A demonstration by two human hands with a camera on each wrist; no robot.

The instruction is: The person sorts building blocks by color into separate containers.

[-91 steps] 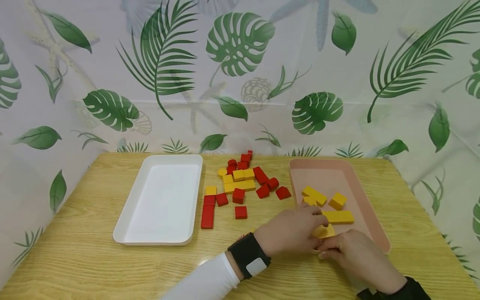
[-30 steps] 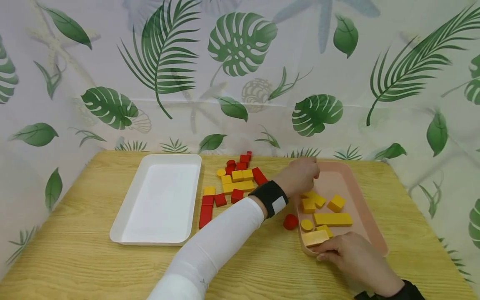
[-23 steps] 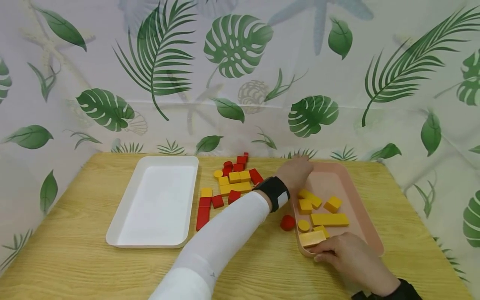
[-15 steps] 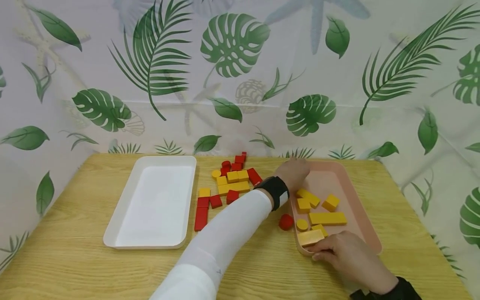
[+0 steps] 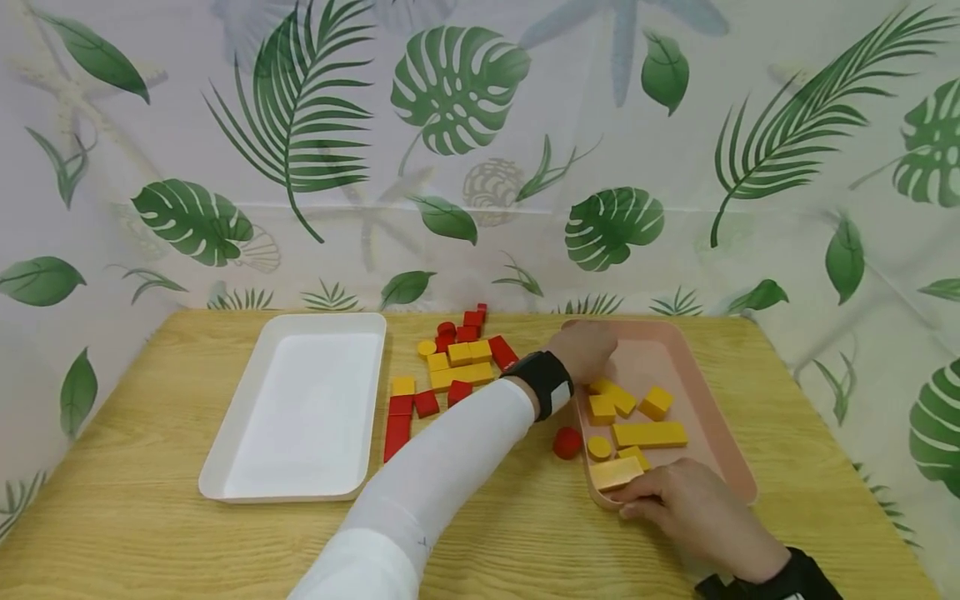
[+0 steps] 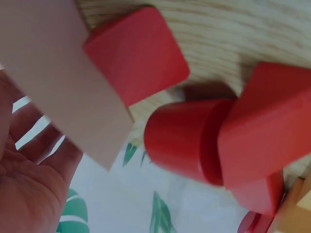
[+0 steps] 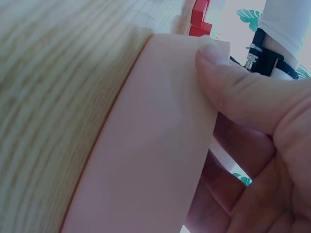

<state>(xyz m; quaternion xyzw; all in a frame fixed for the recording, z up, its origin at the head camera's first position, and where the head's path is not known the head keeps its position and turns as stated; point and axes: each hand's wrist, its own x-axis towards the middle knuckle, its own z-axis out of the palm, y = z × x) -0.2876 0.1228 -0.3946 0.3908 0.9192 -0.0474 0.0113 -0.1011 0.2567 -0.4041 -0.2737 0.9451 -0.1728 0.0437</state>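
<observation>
A pink tray (image 5: 716,417) sits at the right of the table, with several yellow blocks (image 5: 649,434) in it. My left hand (image 5: 588,350) grips its rim near the far left corner. In the left wrist view, fingers reach past the tray wall (image 6: 63,92), and the thumb is out of sight. At the near rim my right hand (image 5: 690,500) pinches the tray, thumb (image 7: 214,73) on the outer wall and fingers behind it. A yellow block (image 5: 617,473) lies beside those fingertips. Red blocks (image 6: 138,58) lie close outside the tray by my left hand.
A white tray (image 5: 213,467) stands on the left of the wooden table (image 5: 135,533). Between the trays lie several red blocks (image 5: 397,433) and yellow blocks (image 5: 461,375), partly under my left forearm. A round red block (image 5: 567,442) lies just left of the pink tray. A leaf-print cloth (image 5: 450,250) hangs behind.
My left hand has gone from the yellow blocks at the pink tray's near end to its far left corner, uncovering the round red block. My right hand keeps its place. The head view shifts slightly.
</observation>
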